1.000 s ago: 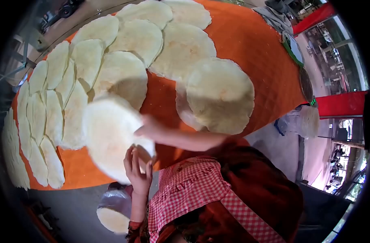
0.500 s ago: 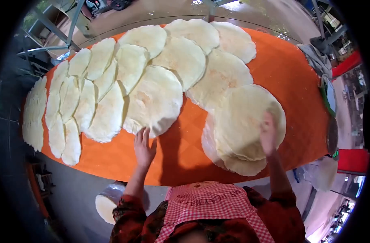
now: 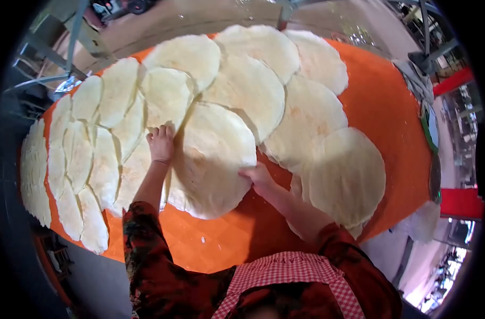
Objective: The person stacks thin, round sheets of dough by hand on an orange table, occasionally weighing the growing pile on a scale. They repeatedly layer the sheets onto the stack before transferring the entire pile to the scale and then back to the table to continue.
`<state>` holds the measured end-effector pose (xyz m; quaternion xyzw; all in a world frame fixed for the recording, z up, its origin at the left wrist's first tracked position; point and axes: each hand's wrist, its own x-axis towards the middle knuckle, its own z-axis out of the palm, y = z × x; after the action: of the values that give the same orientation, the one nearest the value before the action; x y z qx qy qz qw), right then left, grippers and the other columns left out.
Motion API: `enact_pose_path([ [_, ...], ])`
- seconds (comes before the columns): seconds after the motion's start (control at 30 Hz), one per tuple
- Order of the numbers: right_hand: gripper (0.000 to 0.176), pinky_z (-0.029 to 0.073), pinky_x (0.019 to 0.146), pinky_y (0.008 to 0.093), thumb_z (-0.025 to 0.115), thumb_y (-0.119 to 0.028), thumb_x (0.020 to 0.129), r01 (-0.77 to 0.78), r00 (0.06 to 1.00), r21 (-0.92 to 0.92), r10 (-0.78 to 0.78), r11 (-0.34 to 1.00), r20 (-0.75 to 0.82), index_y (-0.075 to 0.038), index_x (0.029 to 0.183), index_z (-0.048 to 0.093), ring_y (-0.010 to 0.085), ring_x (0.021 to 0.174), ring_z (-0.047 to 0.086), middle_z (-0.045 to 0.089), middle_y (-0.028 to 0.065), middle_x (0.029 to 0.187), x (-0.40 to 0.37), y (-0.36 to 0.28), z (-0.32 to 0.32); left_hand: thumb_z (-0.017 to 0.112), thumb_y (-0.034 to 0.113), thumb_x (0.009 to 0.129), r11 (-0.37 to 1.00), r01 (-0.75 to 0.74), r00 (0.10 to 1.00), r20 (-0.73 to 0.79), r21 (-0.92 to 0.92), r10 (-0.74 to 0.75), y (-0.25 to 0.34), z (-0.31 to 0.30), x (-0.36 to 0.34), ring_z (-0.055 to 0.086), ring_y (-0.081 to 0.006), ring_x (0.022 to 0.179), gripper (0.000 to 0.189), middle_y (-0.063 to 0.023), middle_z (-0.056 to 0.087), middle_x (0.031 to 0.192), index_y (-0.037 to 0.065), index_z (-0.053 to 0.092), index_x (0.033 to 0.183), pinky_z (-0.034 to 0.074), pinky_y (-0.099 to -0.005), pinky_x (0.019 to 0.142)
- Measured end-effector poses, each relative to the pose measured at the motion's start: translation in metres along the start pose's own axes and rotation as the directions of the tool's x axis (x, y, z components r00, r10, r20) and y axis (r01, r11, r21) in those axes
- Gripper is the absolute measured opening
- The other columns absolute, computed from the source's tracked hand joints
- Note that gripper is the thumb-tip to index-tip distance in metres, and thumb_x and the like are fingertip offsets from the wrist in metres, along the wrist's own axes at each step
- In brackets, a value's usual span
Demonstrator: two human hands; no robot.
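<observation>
A large, thin, pale round flatbread [image 3: 213, 159] lies in front of me on the orange-covered table [image 3: 200, 247]. My right hand [image 3: 257, 177] pinches its right edge between thumb and fingers. At its left edge, my left hand [image 3: 162, 143] has its fingers curled down over the bread; the fingertips' exact grip is partly hidden. Other flatbreads overlap around it, such as one behind [image 3: 245, 95] and one at back left [image 3: 165, 95]. On the right, a pile of flatbreads [image 3: 349, 175] sits partly behind my right forearm.
Rows of overlapping flatbreads [image 3: 78, 157] cover the table's left side. A grey cloth [image 3: 415, 80] hangs at the right edge, near a clear plastic bag [image 3: 424, 222]. Metal posts [image 3: 78, 37] stand beyond the far left edge.
My right hand has left the pile and moved left to the middle flatbread's edge. My left hand has moved up and left. The view has shifted slightly.
</observation>
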<state>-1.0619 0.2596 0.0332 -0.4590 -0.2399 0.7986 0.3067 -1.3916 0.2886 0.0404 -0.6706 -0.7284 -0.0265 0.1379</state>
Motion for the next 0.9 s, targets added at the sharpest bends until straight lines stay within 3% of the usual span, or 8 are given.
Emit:
enact_pose_path([
  [0.3,0.047,0.045,0.092,0.0332,0.061,-0.01,0.084,-0.113,0.99,0.093,0.12,0.989,-0.077,0.001,0.128,0.048,0.0198,0.111,0.054,0.056,0.0106,0.121,-0.114,-0.07,0.007,0.057,0.008,0.077,0.801,-0.196,0.897,0.225,-0.566,0.379,0.185,-0.124,-0.128,0.059,-0.0312,0.069,0.017,-0.0135,0.056,0.081,0.002,0.056,0.093,0.05,-0.0389,0.06],
  [0.43,0.056,0.049,0.082,0.0332,0.064,-0.009,0.073,0.521,0.808,-0.369,-0.584,0.77,-0.079,0.002,0.125,0.048,0.0209,0.093,0.061,0.063,0.01,0.107,-0.078,0.01,-0.011,0.064,0.017,0.08,0.727,-0.182,0.977,-0.04,-0.662,0.208,0.238,-0.123,-0.156,0.061,-0.0316,0.081,0.036,-0.0181,0.059,0.094,-0.002,0.057,0.109,0.049,-0.039,0.067],
  [0.5,0.037,0.049,0.073,0.0318,0.066,-0.007,0.067,0.386,0.903,-0.277,-0.422,0.88,-0.082,0.004,0.103,0.062,0.0146,0.081,0.061,0.066,0.0091,0.087,-0.083,-0.036,-0.02,0.067,0.022,0.08,0.665,-0.029,0.989,0.075,-0.746,0.126,0.234,-0.156,-0.148,0.06,-0.0328,0.087,0.045,-0.0209,0.059,0.101,-0.004,0.056,0.115,0.048,-0.0403,0.072],
  [0.53,0.036,0.048,0.066,0.0301,0.067,-0.006,0.066,0.165,0.952,-0.395,-0.252,0.904,-0.177,0.004,0.101,0.062,0.0123,0.075,0.06,0.065,0.0055,0.083,-0.085,-0.048,-0.044,0.068,0.025,0.08,0.723,-0.258,0.966,-0.154,-0.641,0.208,0.225,-0.17,-0.145,0.056,-0.0353,0.089,0.044,-0.0214,0.058,0.104,-0.005,0.058,0.111,0.046,-0.0426,0.074],
  [0.6,0.024,0.048,0.065,0.0307,0.068,-0.007,0.07,0.338,0.941,-0.131,-0.336,0.932,0.038,0.0,0.093,0.065,0.0131,0.073,0.062,0.066,0.0043,0.079,-0.153,-0.136,-0.068,0.067,0.027,0.081,0.605,-0.216,0.976,-0.19,-0.766,0.107,0.204,-0.205,-0.142,0.054,-0.036,0.086,0.043,-0.0203,0.057,0.101,-0.005,0.059,0.109,0.045,-0.0424,0.074],
  [0.73,0.042,0.053,0.078,0.0367,0.065,-0.001,0.072,0.197,0.928,-0.417,-0.306,0.887,-0.214,-0.003,0.114,0.058,0.0235,0.087,0.065,0.066,0.0061,0.105,-0.249,-0.218,-0.218,0.068,0.018,0.079,0.773,-0.101,0.986,-0.164,-0.626,-0.004,0.159,-0.183,-0.117,0.053,-0.0355,0.093,0.042,-0.0185,0.056,0.105,-0.002,0.056,0.113,0.042,-0.0425,0.081],
  [0.87,0.042,0.05,0.086,0.034,0.06,-0.002,0.078,-0.179,0.422,-0.969,-0.903,-0.168,0.078,-0.002,0.119,0.055,0.0206,0.1,0.061,0.061,0.0074,0.11,-0.239,-0.221,-0.261,0.069,0.014,0.075,0.889,-0.116,0.974,-0.225,-0.443,0.015,0.107,-0.096,-0.041,0.05,-0.036,0.106,0.054,-0.0176,0.052,0.119,0.002,0.049,0.124,0.04,-0.0453,0.088],
  [0.9,0.039,0.05,0.086,0.0328,0.059,-0.001,0.079,0.059,0.533,-0.991,-0.843,0.118,-0.069,-0.002,0.118,0.054,0.0195,0.102,0.06,0.06,0.0075,0.112,-0.215,-0.224,-0.221,0.069,0.015,0.075,0.912,-0.101,0.976,-0.219,-0.397,0.012,0.097,-0.079,-0.017,0.048,-0.0359,0.111,0.058,-0.0182,0.049,0.124,0.003,0.047,0.127,0.039,-0.0465,0.09],
])
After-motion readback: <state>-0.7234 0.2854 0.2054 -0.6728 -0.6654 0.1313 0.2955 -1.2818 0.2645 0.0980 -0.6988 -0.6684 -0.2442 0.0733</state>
